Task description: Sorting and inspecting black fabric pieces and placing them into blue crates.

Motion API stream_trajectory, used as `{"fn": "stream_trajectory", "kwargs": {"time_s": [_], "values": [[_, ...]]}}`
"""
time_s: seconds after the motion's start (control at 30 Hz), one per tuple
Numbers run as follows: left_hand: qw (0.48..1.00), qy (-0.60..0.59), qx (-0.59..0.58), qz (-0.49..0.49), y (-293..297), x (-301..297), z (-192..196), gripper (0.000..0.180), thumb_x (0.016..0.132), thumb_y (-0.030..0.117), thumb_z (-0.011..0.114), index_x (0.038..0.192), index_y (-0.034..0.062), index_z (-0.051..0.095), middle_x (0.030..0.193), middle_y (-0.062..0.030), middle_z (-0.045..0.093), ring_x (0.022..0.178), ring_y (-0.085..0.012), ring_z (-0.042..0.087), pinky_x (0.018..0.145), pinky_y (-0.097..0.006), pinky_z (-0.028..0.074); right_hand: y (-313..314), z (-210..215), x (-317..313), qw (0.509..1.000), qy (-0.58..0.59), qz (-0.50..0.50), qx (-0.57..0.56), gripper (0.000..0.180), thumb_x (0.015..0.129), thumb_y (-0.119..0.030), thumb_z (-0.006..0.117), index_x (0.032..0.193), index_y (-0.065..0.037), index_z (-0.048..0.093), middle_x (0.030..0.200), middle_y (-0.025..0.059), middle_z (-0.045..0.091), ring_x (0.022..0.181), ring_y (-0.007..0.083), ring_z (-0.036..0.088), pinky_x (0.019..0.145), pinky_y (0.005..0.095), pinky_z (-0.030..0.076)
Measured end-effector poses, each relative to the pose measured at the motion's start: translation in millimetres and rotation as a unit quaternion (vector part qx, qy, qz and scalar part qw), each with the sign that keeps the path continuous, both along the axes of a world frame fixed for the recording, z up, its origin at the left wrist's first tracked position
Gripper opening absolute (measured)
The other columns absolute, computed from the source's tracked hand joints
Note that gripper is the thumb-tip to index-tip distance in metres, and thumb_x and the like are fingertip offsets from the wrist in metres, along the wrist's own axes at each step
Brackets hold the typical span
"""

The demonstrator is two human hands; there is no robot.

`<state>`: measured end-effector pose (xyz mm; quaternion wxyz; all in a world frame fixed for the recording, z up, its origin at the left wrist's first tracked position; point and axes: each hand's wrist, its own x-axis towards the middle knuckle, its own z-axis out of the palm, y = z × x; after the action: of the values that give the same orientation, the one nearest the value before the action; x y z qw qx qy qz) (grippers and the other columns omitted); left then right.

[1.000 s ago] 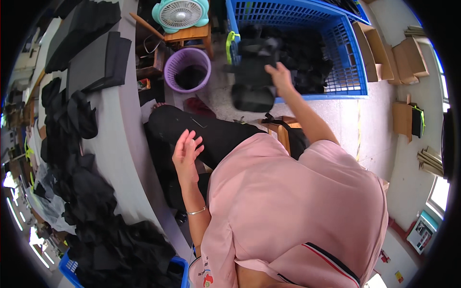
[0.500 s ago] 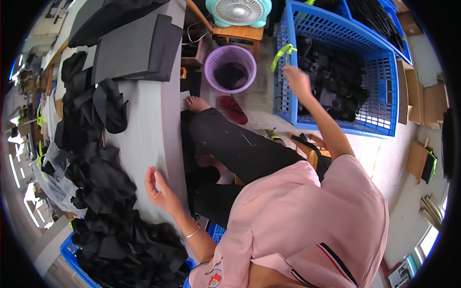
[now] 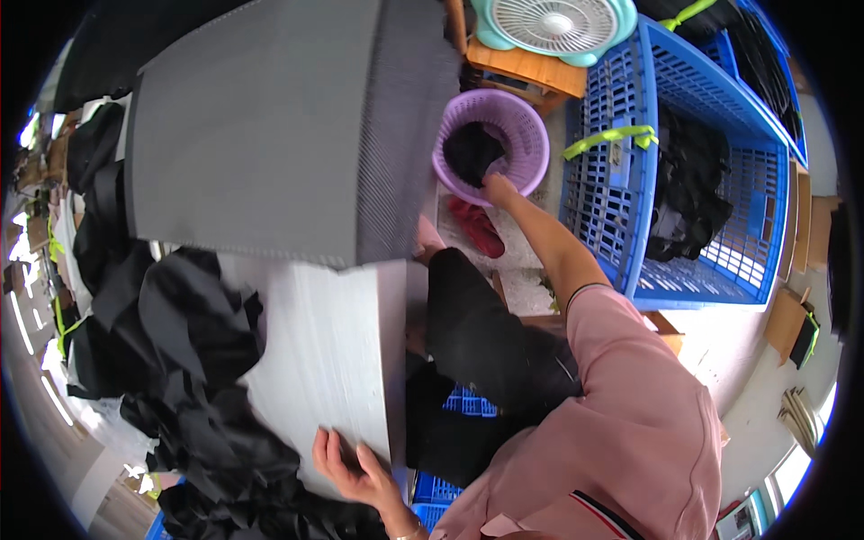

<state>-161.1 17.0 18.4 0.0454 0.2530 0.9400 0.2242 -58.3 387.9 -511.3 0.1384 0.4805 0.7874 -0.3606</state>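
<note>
1. Fingers of the right hand [image 3: 498, 190] reach over the rim of a purple basket [image 3: 531, 135] on the floor, touching the black cloth [image 3: 474, 148] inside; whether they pinch it cannot be told, since the fingertips are hidden.
2. Just right of that hand stands a blue crate [image 3: 621, 180] with more black fabric in it; beyond the basket sits a pale green fan [image 3: 553, 22] on a wooden stool [image 3: 522, 74].
3. Nearer than the hand, a red slipper [image 3: 477, 229] lies on the floor.
4. Left hand [image 3: 353, 468] lies flat and spread, holding nothing, on the white table [image 3: 333, 360] near its edge.
5. Left of it is a heap of black cloth pieces [image 3: 193, 378]; beyond it lies a stack of grey foam sheets [image 3: 270, 135].
</note>
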Motion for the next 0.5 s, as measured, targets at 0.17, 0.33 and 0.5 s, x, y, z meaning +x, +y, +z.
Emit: {"fn": "stream_trajectory", "kwargs": {"time_s": [0.17, 0.33, 0.5], "values": [[0.999, -0.027, 0.004, 0.02, 1.3, -0.6, -0.4, 0.041, 0.097, 0.018, 0.058, 0.133, -0.002, 0.055, 0.147, -0.0177, 0.044, 0.135, -0.031, 0.043, 0.115, -0.044, 0.031, 8.8, -81.3, -0.2, 0.994, -0.028, 0.093, 0.04, 0.04, 0.087, -0.025, 0.052, 0.112, 0.0, 0.07, 0.12, 0.0256, 0.064, 0.111, 0.0407, 0.064, 0.102, 0.0486, 0.049], [0.996, 0.02, -0.029, -0.076, -0.7, -7.7, 1.1, 0.041, 0.094, 0.012, 0.065, 0.132, -0.0026, 0.058, 0.138, -0.0193, 0.052, 0.101, -0.0241, 0.055, 0.079, -0.032, 0.045, 3.1, -75.8, 2.3, 0.994, 0.01, -0.012, 0.105, 0.04, 0.093, -0.026, 0.05, 0.109, 0.005, 0.07, 0.112, 0.0233, 0.069, 0.108, 0.0385, 0.065, 0.099, 0.0445, 0.05], [0.998, 0.004, -0.059, 0.002, -2.8, 0.7, 5.5, 0.042, 0.087, 0.009, 0.064, 0.128, -0.0011, 0.059, 0.14, -0.0199, 0.05, 0.131, -0.0366, 0.047, 0.109, -0.047, 0.038, -32.3, 123.6, -1.4, 0.897, 0.315, -0.308, 0.029, 0.026, 0.092, -0.008, 0.061, 0.114, 0.002, 0.071, 0.1, 0.0131, 0.073, 0.094, 0.0204, 0.068, 0.086, 0.0309, 0.051]]}}
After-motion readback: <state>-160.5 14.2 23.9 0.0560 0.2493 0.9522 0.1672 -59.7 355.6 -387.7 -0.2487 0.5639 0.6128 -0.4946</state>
